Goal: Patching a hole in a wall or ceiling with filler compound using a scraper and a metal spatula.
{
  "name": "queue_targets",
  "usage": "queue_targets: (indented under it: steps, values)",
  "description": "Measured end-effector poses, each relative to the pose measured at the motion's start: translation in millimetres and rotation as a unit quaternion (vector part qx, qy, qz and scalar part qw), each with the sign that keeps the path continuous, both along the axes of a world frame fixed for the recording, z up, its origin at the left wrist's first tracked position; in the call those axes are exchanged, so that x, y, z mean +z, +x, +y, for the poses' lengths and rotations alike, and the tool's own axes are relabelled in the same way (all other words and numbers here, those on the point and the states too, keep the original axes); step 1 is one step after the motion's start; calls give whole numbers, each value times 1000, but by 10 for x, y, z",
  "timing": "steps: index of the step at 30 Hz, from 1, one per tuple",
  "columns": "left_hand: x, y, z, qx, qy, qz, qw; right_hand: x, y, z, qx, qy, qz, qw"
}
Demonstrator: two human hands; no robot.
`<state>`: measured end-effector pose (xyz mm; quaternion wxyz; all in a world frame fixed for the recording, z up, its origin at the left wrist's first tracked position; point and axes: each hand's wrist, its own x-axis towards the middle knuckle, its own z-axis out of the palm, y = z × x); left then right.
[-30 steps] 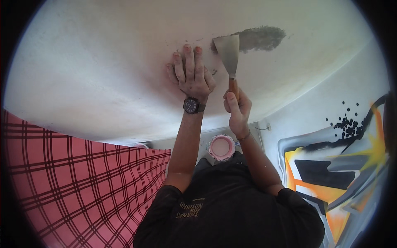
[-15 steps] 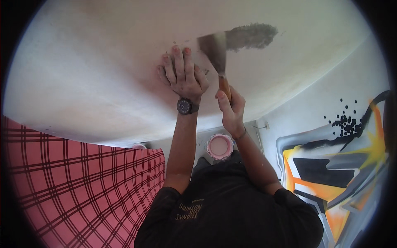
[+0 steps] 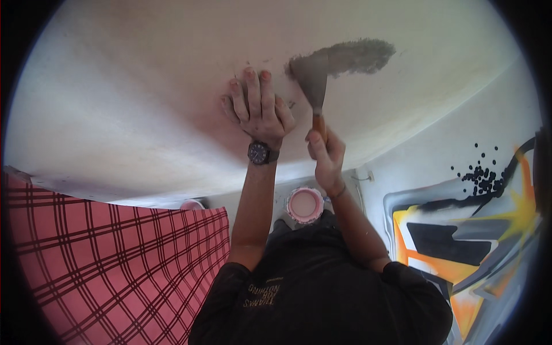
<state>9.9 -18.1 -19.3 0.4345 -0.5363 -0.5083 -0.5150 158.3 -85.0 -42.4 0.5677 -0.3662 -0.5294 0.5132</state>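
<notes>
My left hand [image 3: 259, 112] lies flat against the pale wall [image 3: 190, 75], fingers stretched and dusty, with a dark watch on its wrist. To its right, my right hand [image 3: 328, 152] is closed round the wooden handle of a putty knife [image 3: 312, 80]. The wide metal blade points up and rests at the left part of a dark grey patch [image 3: 365, 56] on the wall, covering some of it. Small dark chips and marks show near my left fingertips and thumb.
Below my hands a pink-rimmed bucket [image 3: 305, 204] stands near my legs. A second pink container [image 3: 192, 204] is partly hidden behind a red checked cloth [image 3: 126, 259] at the left. On the right, a side wall [image 3: 448, 230] carries a black, orange and yellow painting.
The putty knife has moved slightly right and down in the picture, and the grey patch now shows left of its blade too. My left hand stays flat on the wall.
</notes>
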Motion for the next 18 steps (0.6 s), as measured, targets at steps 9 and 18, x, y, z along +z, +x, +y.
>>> queue_targets:
  steps: [9,18]
  values:
    - [35,-37,-6,-22,2,-38,999,44,-98,-67,6,-27,20,999]
    - [-2,-148,38,-7,5,-29,1000,-49,-184,22,-11,-8,17,1000]
